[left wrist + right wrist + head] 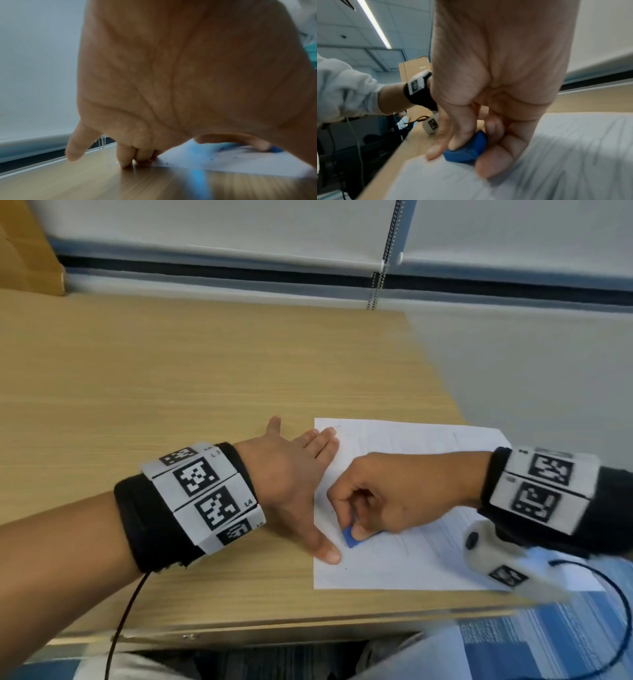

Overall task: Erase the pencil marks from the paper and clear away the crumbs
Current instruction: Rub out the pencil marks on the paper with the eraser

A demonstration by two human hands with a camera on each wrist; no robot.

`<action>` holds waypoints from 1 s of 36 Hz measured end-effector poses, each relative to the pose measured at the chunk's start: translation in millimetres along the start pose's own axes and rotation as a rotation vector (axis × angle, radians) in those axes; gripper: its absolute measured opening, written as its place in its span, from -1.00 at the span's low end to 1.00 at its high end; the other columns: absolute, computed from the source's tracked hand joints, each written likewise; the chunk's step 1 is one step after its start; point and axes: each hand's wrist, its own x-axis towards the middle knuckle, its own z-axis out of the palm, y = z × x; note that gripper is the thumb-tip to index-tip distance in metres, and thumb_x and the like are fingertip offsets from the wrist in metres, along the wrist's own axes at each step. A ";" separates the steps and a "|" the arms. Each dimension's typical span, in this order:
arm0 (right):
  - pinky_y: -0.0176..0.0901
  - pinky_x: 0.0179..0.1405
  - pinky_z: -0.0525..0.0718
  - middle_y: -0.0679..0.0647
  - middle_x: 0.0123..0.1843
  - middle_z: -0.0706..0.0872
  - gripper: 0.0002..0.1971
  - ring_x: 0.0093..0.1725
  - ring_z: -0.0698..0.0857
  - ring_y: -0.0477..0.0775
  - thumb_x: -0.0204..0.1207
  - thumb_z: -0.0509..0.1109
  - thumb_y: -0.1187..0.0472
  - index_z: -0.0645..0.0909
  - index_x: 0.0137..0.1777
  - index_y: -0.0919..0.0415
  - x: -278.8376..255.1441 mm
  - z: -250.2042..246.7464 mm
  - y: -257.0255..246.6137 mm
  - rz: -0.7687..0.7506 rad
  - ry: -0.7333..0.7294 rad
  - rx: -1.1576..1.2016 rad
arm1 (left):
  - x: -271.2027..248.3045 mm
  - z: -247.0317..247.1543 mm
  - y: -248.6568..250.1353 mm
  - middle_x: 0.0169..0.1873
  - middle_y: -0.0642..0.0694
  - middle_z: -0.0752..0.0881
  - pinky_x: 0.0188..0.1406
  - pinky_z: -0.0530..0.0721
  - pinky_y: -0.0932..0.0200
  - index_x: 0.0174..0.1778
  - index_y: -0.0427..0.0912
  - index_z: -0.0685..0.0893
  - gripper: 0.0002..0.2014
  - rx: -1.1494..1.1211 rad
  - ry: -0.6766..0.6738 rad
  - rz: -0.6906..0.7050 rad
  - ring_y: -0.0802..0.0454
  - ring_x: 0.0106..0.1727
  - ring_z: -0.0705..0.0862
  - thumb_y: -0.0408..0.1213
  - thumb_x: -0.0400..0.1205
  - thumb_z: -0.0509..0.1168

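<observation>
On the surface (171, 371): paper (411, 559), flattened by left hand (291, 474), fingers straight; blue eraser (351, 537) pinched in right hand (394, 494) fingers.

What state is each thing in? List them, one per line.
Paper: flat on the desk, pinned at its left edge.
Eraser: pinched, one edge pressed to the paper.
Crumbs: scattered on the paper.
Left hand: flat, fingers spread.
Right hand: curled round the eraser.
Desk: bears the paper.

Bare desk (171, 364) beyond the paper (411, 446) — left hand (291, 470) beside it
</observation>
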 end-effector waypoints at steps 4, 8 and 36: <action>-0.35 -0.44 0.57 0.05 -0.41 0.69 -0.95 -0.56 0.60 -0.18 0.51 0.45 0.27 0.63 -0.13 0.22 11.9 -22.8 12.0 0.082 0.238 -0.022 | -0.8 -1.8 -0.2 0.65 -0.03 -0.42 0.51 -0.42 -0.44 0.65 -0.10 -0.46 0.43 -0.024 0.008 0.011 0.04 0.68 -0.33 0.68 0.15 0.17; -0.28 -0.51 0.60 0.06 -0.43 0.67 -0.93 -0.53 0.67 0.05 0.53 0.42 0.28 0.58 -0.14 0.23 13.2 -31.3 28.8 0.128 0.388 0.020 | -1.4 -0.8 -0.8 0.64 0.00 -0.44 0.51 -0.43 -0.42 0.61 -0.15 -0.52 0.45 -0.018 -0.010 -0.004 0.07 0.67 -0.36 0.70 0.14 0.14; -0.02 -0.42 0.72 0.03 -0.49 0.63 -0.98 -0.56 0.62 0.04 0.52 0.43 0.34 0.63 -0.12 0.25 8.2 -22.6 23.5 0.105 0.310 0.171 | 0.6 0.1 -0.9 0.62 -0.04 -0.49 0.52 -0.41 -0.41 0.60 -0.15 -0.53 0.46 -0.027 0.003 -0.001 0.06 0.67 -0.35 0.68 0.15 0.18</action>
